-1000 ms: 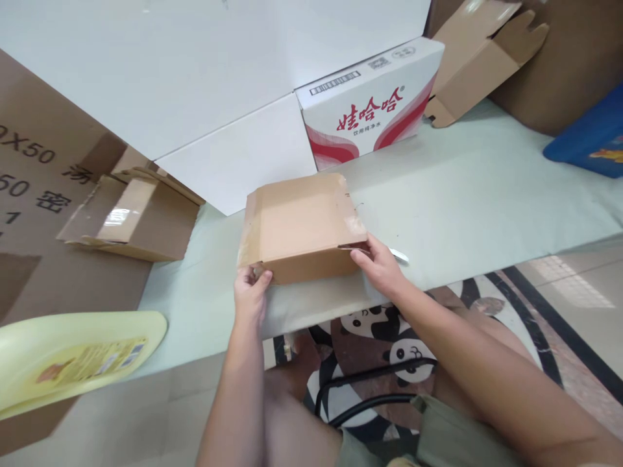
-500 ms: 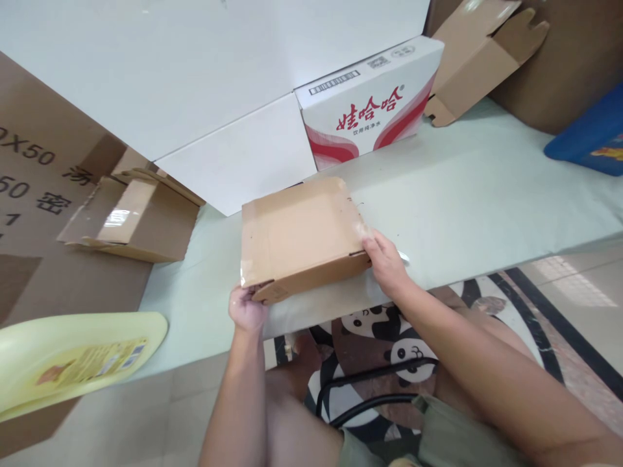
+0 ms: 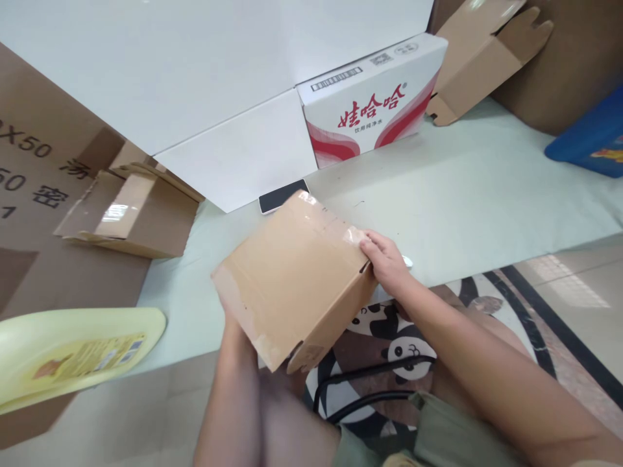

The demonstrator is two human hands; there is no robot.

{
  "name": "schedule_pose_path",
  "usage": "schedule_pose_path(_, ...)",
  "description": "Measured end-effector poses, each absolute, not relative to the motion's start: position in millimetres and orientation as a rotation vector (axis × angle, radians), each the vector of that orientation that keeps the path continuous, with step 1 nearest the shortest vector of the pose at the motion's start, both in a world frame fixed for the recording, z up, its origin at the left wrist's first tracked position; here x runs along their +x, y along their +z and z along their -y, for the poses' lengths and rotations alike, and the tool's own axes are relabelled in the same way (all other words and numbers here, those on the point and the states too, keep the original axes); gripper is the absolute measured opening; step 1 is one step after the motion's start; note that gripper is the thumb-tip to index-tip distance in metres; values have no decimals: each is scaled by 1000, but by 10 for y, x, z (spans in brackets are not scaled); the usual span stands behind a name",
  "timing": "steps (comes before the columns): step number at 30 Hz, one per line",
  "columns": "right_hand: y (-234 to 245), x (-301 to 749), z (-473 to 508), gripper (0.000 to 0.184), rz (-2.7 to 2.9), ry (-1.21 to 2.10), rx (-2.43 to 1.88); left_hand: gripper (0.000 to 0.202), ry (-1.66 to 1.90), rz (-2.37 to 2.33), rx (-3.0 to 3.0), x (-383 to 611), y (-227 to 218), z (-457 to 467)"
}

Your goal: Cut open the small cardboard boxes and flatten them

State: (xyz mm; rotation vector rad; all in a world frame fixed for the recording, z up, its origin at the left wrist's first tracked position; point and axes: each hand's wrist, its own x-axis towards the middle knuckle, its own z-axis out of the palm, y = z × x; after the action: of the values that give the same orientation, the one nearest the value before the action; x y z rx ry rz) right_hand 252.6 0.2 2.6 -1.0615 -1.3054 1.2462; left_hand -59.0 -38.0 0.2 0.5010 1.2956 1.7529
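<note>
A closed brown cardboard box (image 3: pixel 292 279) is tilted and turned at an angle over the front edge of the table, with clear tape on its ends. My right hand (image 3: pixel 388 261) grips its right corner, thumb on top and fingers along the side. At the box's lower left, my left hand (image 3: pixel 237 327) reaches behind and under it; its fingers are hidden by the cardboard. Behind the box, a dark-screened phone (image 3: pixel 285 196) lies on the table. A small white object (image 3: pixel 407 261) shows just past my right hand.
A pale green cloth covers the table (image 3: pixel 467 188). White cartons (image 3: pixel 238 152) and a red-and-white water carton (image 3: pixel 372 107) stand at the back. Open cardboard boxes (image 3: pixel 150 214) sit left and back right. A yellow container (image 3: pixel 87 357) and a blue container (image 3: pixel 588 139) flank the sides.
The box has turned, its left end swinging toward me and down. My left hand has moved from the front left corner to behind the box's left side. The phone has come into view.
</note>
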Motion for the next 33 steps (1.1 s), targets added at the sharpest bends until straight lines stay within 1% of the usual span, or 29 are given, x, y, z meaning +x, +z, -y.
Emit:
schedule_pose_path(2, 34, 2551, -19, 36, 1385, 1162, -1105, 29, 1724, -1298, 457, -537, 112, 366)
schedule_pose_path(6, 18, 2638, -88, 39, 1382, 1149, -1132, 29, 1679, -1213, 399, -377, 323, 371)
schedule_pose_path(10, 9, 2730, -173, 29, 1286, 1021, -1213, 30, 1762, -1137, 314, -326, 387, 352)
schedule_pose_path(12, -6, 2741, -202, 30, 1234, 1042, -1202, 32, 1817, -1104, 308, -338, 376, 321)
schedule_pose_path(14, -36, 2723, -209, 40, 1157, 1202, -1173, 37, 1876, -1091, 285, -341, 358, 283)
schedule_pose_path(16, -73, 2688, -182, 47, 1124, 1458, -1125, 41, 1908, -1084, 251, -321, 346, 248)
schedule_pose_path(19, -99, 2635, -76, 48, 1175, 1786, -1083, 39, 1881, -1080, 226, -257, 351, 219)
schedule_pose_path(22, -34, 2602, 65, 52, 1097, 1882, -1099, 35, 1802, -1067, 241, -208, 378, 227)
schedule_pose_path(25, 129, 2621, 161, 54, 983, 1828, -1102, 31, 1855, -1019, 266, -226, 403, 262)
schedule_pose_path(27, 259, 2686, 177, 54, 920, 1679, -1118, 30, 1848, -1012, 214, -273, 407, 293)
schedule_pose_path(30, 407, 2899, 165, 52, 811, 1372, -1128, 28, 1748, -1032, 125, -347, 398, 341)
schedule_pose_path(33, 423, 3294, 207, 51, 748, 1198, -1225, 22, 1722, -1020, 141, -376, 387, 382)
